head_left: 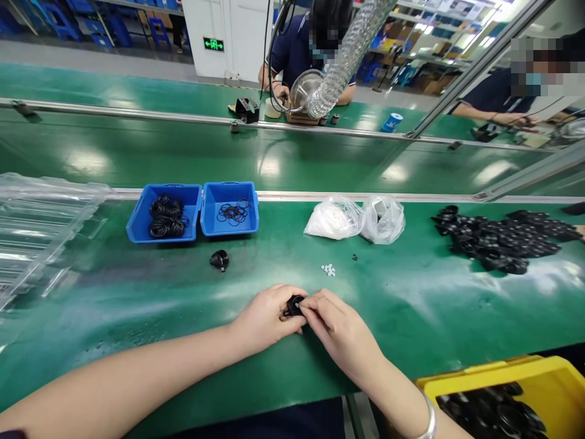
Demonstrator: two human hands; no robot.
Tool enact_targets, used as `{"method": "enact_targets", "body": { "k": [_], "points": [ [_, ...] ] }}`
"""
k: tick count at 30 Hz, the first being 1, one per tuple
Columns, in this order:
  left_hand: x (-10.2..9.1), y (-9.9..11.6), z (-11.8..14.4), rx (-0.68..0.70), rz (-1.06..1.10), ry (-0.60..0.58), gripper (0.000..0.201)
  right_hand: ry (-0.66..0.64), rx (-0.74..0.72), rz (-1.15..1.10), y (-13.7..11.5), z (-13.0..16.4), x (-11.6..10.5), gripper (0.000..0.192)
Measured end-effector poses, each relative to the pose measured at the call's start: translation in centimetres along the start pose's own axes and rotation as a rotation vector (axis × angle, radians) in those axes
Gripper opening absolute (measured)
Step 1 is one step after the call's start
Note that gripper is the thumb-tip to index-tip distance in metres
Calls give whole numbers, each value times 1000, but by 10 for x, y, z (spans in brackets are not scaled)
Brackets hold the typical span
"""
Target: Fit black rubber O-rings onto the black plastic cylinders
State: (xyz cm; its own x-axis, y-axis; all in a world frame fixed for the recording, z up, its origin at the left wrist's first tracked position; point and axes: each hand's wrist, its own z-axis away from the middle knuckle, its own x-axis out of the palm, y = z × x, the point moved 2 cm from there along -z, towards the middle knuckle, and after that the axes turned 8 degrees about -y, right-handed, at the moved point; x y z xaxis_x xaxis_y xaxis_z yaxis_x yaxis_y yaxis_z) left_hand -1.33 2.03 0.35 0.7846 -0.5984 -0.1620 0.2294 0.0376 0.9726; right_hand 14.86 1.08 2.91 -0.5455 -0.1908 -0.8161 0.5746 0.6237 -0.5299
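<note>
Yellow bin [539, 372]: nearest the viewer, right of the hands; holds black parts, within easy reach.
Left hand [265, 317]: rests on the green bench [411, 305]; its grip is closed around a small black part [295, 305], seemingly to steady it.
Right hand [340, 329]: meets the left hand at the black part; fingertips pinch it from the right, so both hands share one piece. A metal bangle [427, 421] sits on this wrist.
White bits [328, 269]: a small cluster just beyond the hands, loose on the bench.
Single black piece [220, 260]: lies alone, beyond and left of the hands.
Blue trays [201, 207]: two side by side, farther left of the hands; the left one holds thick black rings [167, 216], the right one thin O-rings [233, 212], kept sorted.
Plastic bags [356, 218]: two, beyond and right of the hands.
Black parts heap [503, 238]: far right of the hands.
Clear trays [36, 225]: stacked at far left.
Co-workers: two people sit across the belt, beyond everything else.
</note>
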Motion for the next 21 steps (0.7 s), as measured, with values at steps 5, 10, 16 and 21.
{"method": "enact_targets", "body": {
  "k": [5,10,16,21],
  "points": [
    [-1,3,0,43,-211,54,37,-74,5,201,-1,2,6,16],
    [0,1,-1,86,-294,41,38,-107,16,310,-6,-1,5,21],
    [2,-3,-1,60,-319,70,36,-212,39,385,-2,-2,11,18],
    [1,-1,-1,28,-297,67,37,-233,24,404,-5,-5,13,16]
  ]
}}
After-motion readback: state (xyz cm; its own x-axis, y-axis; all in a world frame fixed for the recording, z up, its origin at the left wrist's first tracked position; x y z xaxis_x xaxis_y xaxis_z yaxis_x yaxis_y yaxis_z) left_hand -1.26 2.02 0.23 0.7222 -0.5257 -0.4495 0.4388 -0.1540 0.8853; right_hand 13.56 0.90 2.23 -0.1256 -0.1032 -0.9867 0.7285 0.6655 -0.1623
